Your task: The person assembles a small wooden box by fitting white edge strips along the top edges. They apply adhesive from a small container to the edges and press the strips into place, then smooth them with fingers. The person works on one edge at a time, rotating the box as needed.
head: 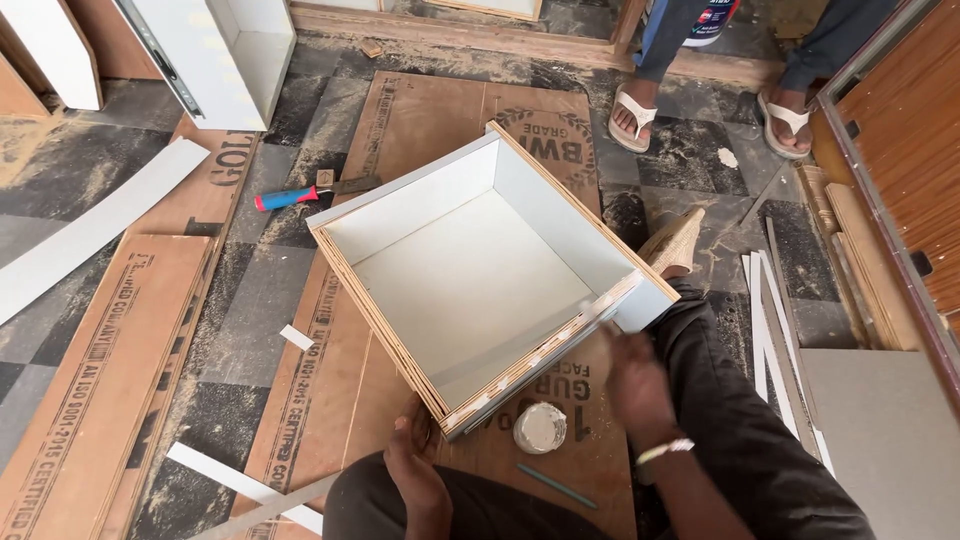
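From the head camera we see our left hand (415, 470) closed on the near corner of a white-lined plywood drawer box (480, 270), tilted on the brown floor board (420, 115). Our right hand (635, 385) is blurred at the box's near edge; we cannot tell its grip. A round white tin (540, 428) sits just beside it.

The left hand (415, 470) sits low by the knee, fingers curled, knuckles up. The right hand (632, 378) is raised ahead of its banded wrist, blurred, fingers closed together.
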